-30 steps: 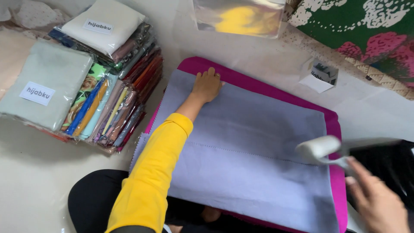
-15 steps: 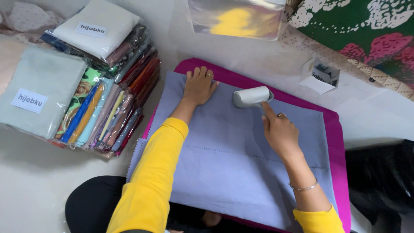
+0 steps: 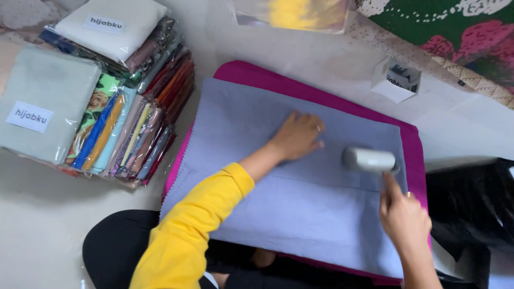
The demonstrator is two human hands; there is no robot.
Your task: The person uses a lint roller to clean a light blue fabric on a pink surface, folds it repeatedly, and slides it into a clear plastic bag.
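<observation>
The lint roller (image 3: 369, 159), a pale cylinder, lies on the smooth lilac cloth (image 3: 278, 214) over a magenta pad (image 3: 257, 75), its handle hidden in the right hand (image 3: 404, 219)'s closed fingers, while the left hand (image 3: 297, 135) presses flat, fingers spread, beyond.

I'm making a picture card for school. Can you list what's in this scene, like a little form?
Left hand: flat on the lilac cloth
Right hand: holds a white lint roller on the cloth
Under the cloth: magenta pad
To the left: stack of bagged folded fabrics
Far side: small white box
Sleeve: yellow
</observation>
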